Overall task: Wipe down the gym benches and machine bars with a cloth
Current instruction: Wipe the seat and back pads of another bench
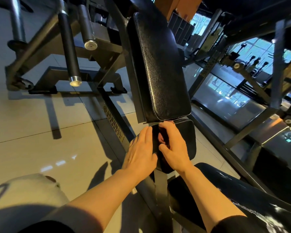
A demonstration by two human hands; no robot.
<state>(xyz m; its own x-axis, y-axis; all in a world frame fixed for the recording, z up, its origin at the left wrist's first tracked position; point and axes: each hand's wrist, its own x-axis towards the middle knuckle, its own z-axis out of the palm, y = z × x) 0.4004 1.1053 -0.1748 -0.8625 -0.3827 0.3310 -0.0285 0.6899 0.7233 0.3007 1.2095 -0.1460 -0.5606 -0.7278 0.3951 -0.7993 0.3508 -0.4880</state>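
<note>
Your left hand (139, 149) lies flat, fingers straight and together, on the left edge of the small black padded vinyl seat (187, 140). Your right hand (172, 143) curls its fingers round a dark bunched cloth (158, 137) on that seat, just below the long black textured backrest pad (160, 68). A brass plate (113, 122) on the dark steel frame beam (107, 101) reads "ARSENAL STRENGTH". Two chrome-capped bars (69, 46) hang at upper left.
</note>
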